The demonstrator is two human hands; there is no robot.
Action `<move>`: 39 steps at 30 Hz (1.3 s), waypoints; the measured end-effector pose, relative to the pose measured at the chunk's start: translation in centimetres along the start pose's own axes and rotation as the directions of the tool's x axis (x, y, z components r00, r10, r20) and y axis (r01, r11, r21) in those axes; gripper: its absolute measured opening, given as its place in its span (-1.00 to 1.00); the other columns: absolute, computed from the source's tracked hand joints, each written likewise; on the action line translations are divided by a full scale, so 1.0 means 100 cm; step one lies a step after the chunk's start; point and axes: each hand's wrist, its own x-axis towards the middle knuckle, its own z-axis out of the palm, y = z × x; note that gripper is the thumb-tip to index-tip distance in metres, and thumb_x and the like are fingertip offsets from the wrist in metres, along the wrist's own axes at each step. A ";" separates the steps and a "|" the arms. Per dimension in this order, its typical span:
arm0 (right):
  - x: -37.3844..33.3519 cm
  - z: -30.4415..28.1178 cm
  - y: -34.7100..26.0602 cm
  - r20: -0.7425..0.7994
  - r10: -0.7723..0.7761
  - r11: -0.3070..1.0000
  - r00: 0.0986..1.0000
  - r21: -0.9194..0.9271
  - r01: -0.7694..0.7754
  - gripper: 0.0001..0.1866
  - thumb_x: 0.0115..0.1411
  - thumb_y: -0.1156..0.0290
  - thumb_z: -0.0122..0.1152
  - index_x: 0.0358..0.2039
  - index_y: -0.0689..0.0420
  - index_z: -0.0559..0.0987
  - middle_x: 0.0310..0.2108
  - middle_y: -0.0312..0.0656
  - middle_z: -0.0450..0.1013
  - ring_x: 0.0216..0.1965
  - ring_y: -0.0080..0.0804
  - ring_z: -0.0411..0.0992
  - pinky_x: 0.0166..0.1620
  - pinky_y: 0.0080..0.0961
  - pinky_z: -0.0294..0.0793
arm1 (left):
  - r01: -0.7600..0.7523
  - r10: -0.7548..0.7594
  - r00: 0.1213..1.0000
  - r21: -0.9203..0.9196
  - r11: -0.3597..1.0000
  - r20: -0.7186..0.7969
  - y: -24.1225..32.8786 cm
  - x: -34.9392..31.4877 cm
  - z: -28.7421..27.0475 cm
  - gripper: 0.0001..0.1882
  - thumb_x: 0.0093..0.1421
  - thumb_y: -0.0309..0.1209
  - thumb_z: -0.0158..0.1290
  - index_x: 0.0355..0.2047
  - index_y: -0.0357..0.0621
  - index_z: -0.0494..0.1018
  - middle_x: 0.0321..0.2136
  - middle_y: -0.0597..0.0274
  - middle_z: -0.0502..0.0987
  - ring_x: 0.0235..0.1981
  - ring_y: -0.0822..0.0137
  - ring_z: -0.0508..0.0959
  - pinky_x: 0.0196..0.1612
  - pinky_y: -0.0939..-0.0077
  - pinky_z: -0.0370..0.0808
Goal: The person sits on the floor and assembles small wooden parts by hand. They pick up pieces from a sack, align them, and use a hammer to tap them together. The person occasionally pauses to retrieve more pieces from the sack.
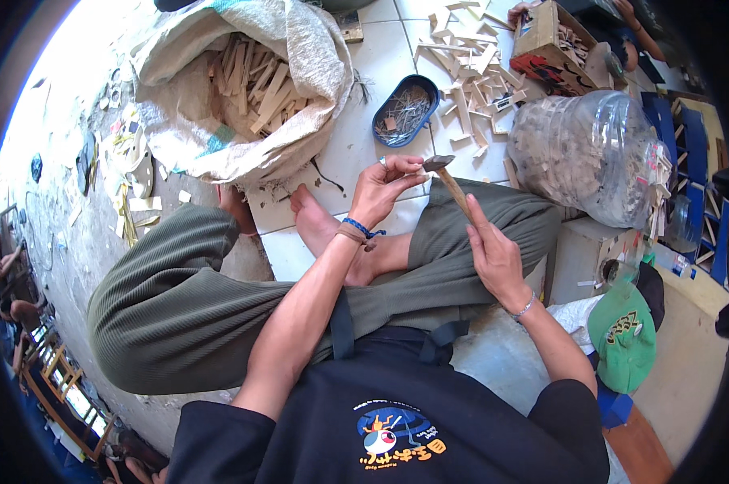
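Observation:
In my right hand [497, 256] is a hammer [455, 194], gripped by its wooden handle. Its dark metal head points away from me, up by my left fingertips. My left hand [383, 185] is closed in a pinch beside the hammer head; what sits between its fingertips is too small to make out. Both hands are above my crossed legs. Just beyond them stands a blue oval tub [376, 133] holding many thin nails [405, 105] and a small wood piece.
A white woven sack [316, 48] full of wood strips [260, 85] stands at the far left. Loose pale wood pieces [465, 89] lie on the tiles at the far right. Nearby are a large clear plastic container [578, 153], a wooden box [538, 44] and a green cap [622, 331].

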 end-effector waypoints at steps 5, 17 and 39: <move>-0.002 0.003 0.006 -0.016 0.010 1.000 1.000 -0.017 -0.011 -0.27 0.39 0.48 0.20 0.51 -0.24 0.24 -0.48 -0.08 0.43 -0.53 -0.01 0.46 -0.43 -0.08 0.45 | -0.038 0.039 0.999 -0.030 0.999 0.023 -0.002 0.002 0.000 -0.83 0.23 -0.72 0.24 -0.20 -0.26 0.61 0.03 0.10 0.62 -0.01 0.40 0.63 0.15 0.49 0.62; -0.007 0.000 0.015 0.133 0.019 0.989 0.991 -0.146 0.000 -0.27 0.37 0.53 0.21 0.49 -0.19 0.27 -0.33 -0.01 0.56 -0.42 0.04 0.54 -0.35 -0.10 0.53 | -0.055 0.056 0.998 -0.021 0.998 0.044 -0.005 0.002 -0.002 -0.87 0.24 -0.69 0.25 -0.23 -0.25 0.60 0.01 0.09 0.63 0.01 0.37 0.63 0.16 0.44 0.63; -0.001 0.003 0.023 -0.030 -0.096 0.994 0.995 -0.062 0.094 -0.26 0.36 0.49 0.23 0.50 -0.19 0.26 -0.50 -0.12 0.42 -0.58 -0.09 0.44 -0.49 -0.12 0.45 | -0.029 0.025 0.999 0.143 0.989 0.031 0.006 0.002 0.003 -0.81 0.28 -0.68 0.22 -0.13 -0.24 0.53 0.09 0.04 0.59 0.11 0.34 0.59 0.23 0.43 0.57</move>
